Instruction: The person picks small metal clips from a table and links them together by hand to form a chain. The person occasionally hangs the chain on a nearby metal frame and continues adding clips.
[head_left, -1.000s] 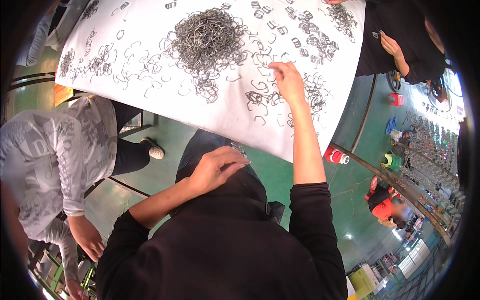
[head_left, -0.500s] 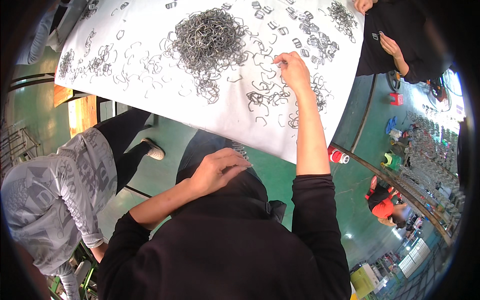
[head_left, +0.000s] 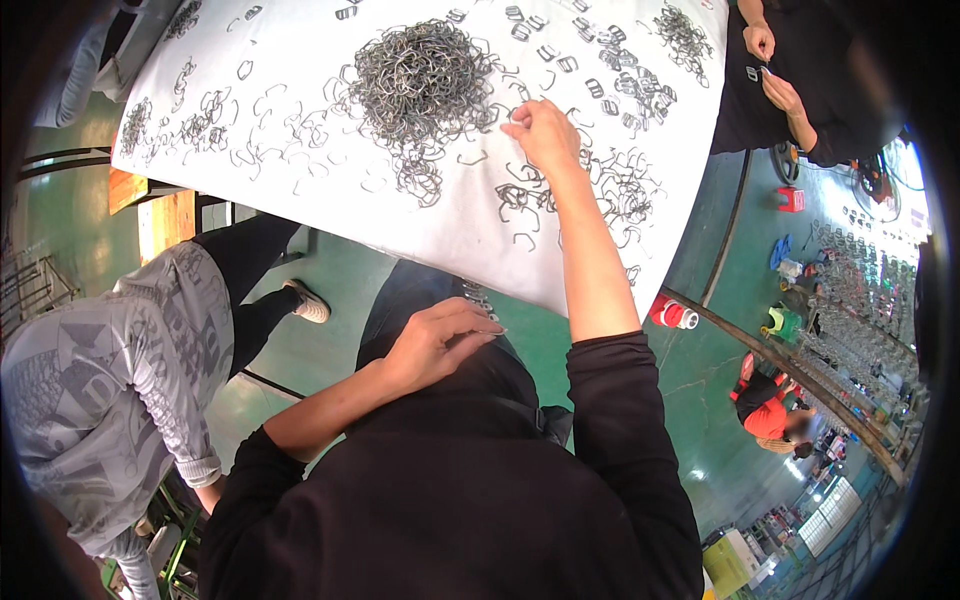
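Observation:
My right hand (head_left: 545,138) reaches over the white-covered table (head_left: 460,235). Its thumb and fingers are pinched among loose bent wire pieces (head_left: 520,195), just right of the big heap of bent wire pieces (head_left: 420,80); whatever is between the fingertips is too small to tell. Close to my body, short of the table edge, my left hand (head_left: 437,345) is curled with thumb and fingers together. A row of small metal pieces (head_left: 476,294) shows just beyond its fingers. What this hand grips is mostly hidden.
Dark metal buckles (head_left: 620,70) lie scattered at the far right of the table. A co-worker's hands (head_left: 780,90) handle a small buckle there. Another person in a grey patterned shirt (head_left: 120,380) bends at my left. A red container (head_left: 672,313) is beside the table's right edge.
My right hand has moved left toward the big heap, over the loose wire pieces. My left hand has stayed nearly still. The co-worker's two hands have come together at the far right.

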